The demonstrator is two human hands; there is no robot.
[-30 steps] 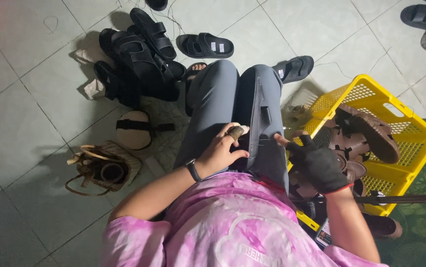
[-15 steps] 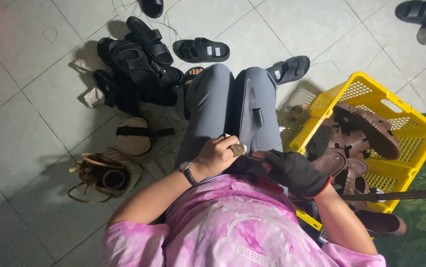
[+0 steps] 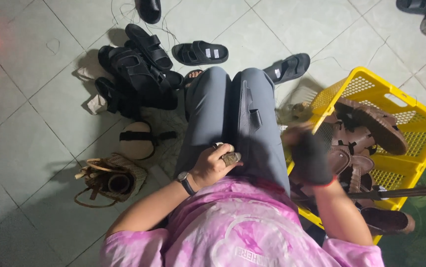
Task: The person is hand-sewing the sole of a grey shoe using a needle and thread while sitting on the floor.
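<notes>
My left hand [image 3: 213, 167] rests on my grey-trousered lap, shut on a small tan-brown piece [image 3: 230, 158] that pokes out past the fingers; a watch is on that wrist. My right hand [image 3: 312, 157], in a black glove and blurred, is at the near rim of a yellow plastic basket [image 3: 371, 76] on my right. Whether it holds anything is unclear. Several brown sandals [image 3: 371, 123] lie in the basket.
A pile of black sandals [image 3: 138, 74] lies on the tiled floor to the left of my knees. Single black sandals [image 3: 200, 53] lie further out. A round tan pad with a black strap [image 3: 136, 140] and a woven bag [image 3: 109, 178] lie at my left. A dark rod [image 3: 401, 193] crosses the basket.
My gloved right hand has swung from my lap out to the right, to the basket's rim. My left hand stays on my lap with the small piece.
</notes>
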